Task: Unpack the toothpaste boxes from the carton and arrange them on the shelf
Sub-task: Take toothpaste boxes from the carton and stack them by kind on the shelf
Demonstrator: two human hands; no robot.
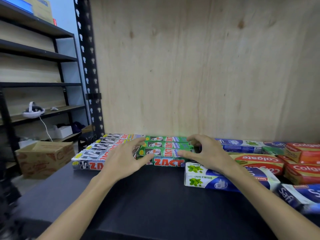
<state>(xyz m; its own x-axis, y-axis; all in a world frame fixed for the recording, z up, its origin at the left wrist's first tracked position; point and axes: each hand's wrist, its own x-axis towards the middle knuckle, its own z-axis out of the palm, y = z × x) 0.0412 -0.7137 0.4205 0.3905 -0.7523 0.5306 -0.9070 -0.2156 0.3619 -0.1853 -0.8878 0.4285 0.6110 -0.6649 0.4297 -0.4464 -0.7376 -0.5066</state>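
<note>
On the floor at far left sits an open carton [45,157]. Silver toothpaste boxes [103,149] line the dark shelf [147,196]; beside them, green toothpaste boxes [166,148] lie between the left hand [123,159] and right hand [206,153], fingers spread wide, gripping nothing. Blue and red boxes [256,163] crowd the right.

A pale plywood back panel [199,66] rises ahead, with black metal shelving [39,54] to the left.
</note>
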